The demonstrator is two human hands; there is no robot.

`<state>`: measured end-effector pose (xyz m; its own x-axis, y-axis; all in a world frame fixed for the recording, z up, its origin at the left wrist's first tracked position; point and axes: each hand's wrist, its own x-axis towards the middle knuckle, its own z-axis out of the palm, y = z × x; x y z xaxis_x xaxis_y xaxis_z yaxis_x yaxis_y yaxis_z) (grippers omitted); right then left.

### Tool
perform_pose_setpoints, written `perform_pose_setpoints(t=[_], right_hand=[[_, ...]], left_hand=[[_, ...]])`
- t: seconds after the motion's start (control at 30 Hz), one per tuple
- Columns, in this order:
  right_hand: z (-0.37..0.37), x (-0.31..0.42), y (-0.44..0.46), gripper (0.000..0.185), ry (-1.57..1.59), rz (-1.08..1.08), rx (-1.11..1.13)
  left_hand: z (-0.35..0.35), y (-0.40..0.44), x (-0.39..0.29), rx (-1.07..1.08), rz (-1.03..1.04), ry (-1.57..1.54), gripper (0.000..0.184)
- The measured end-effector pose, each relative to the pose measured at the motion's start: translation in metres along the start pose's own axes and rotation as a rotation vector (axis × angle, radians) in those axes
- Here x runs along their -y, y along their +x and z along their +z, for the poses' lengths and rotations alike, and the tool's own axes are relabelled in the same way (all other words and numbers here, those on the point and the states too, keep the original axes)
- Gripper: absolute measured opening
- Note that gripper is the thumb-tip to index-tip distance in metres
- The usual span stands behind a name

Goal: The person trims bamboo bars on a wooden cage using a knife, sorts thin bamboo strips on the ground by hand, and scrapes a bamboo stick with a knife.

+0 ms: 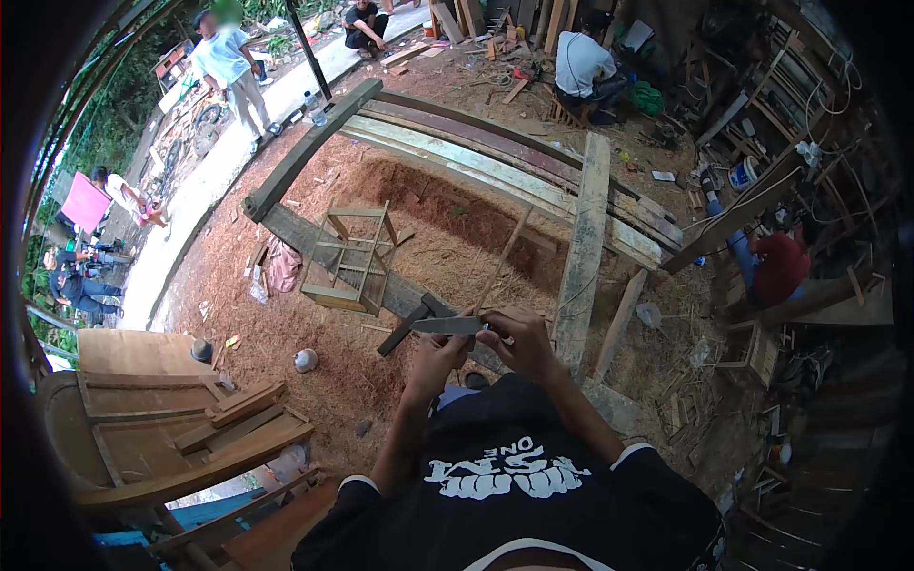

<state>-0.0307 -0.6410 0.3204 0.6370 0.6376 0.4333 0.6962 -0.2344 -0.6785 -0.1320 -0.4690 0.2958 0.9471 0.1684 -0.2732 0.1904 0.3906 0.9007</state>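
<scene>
Over a narrow plank bench point(290, 231), the left hand point(441, 356) and the right hand point(523, 344) meet close together, their fingers curled in and pinched closed on a flat grey metal blade point(446, 325), which points leftward in front of the chest. A thin wooden stick point(505, 252) slants away just beyond the hands; whether any fingers touch it, I cannot tell. Left of the blade, a dark T-shaped tool point(407, 325) lies near a slatted wooden frame point(354, 262), with shavings point(333, 366) strewn across the ground.

The blade point(446, 325) is grey, the shirt point(495, 409) black with white lettering point(506, 479) — one plank point(495, 148) maroon.
</scene>
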Motion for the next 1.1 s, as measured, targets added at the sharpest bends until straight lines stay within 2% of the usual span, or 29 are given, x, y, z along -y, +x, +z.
perform_pose_setpoints(t=[0.33, 0.53, 0.6, 0.63, 0.7, 0.73, 0.8, 0.83, 0.87, 0.93, 0.97, 1.1], right_hand=[[-0.016, -0.011, 0.011, 0.038, -0.087, -0.23, 0.004], [-0.005, -0.023, 0.011, 0.039, -0.103, -0.226, -0.104], [0.004, -0.064, 0.003, 0.034, -0.146, -0.119, -0.403], [-0.025, -0.094, -0.002, 0.033, -0.195, 0.106, -0.525], [-0.1, -0.134, -0.002, 0.041, -0.191, 0.473, -0.651], [-0.106, -0.124, 0.005, 0.042, -0.278, 0.392, -0.587], [-0.12, -0.103, 0.008, 0.043, -0.465, 0.243, -0.435], [-0.104, -0.085, 0.01, 0.042, -0.366, 0.252, -0.448], [-0.09, -0.075, 0.007, 0.042, -0.292, 0.322, -0.349], [-0.052, -0.053, 0.01, 0.03, -0.246, 0.19, -0.364], [-0.039, -0.041, 0.009, 0.026, -0.133, 0.27, -0.258], [-0.001, -0.017, 0.007, 0.023, 0.062, 0.104, -0.101]], left_hand=[[0.016, -0.019, -0.01, -0.047, -0.042, -0.048, 0.043], [0.022, -0.015, -0.012, -0.084, 0.003, -0.008, 0.042], [0.015, -0.03, -0.022, -0.044, -0.016, 0.031, 0.041], [0.011, -0.039, -0.024, -0.023, -0.026, 0.049, 0.04], [-0.013, -0.068, 0.029, 0.027, -0.027, 0.054, 0.04], [-0.024, -0.069, 0.042, 0.059, -0.018, 0.065, 0.039], [-0.019, -0.048, 0.012, -0.107, -0.007, 0.03, 0.039], [-0.014, -0.046, 0.001, -0.194, -0.032, 0.004, 0.039], [-0.01, -0.036, -0.007, -0.174, 0.055, -0.072, 0.039], [-0.002, -0.025, -0.023, -0.158, 0.052, -0.08, 0.04], [-0.002, -0.022, -0.028, -0.153, 0.047, -0.075, 0.04], [0.001, -0.008, -0.023, -0.153, 0.036, -0.035, 0.041]])
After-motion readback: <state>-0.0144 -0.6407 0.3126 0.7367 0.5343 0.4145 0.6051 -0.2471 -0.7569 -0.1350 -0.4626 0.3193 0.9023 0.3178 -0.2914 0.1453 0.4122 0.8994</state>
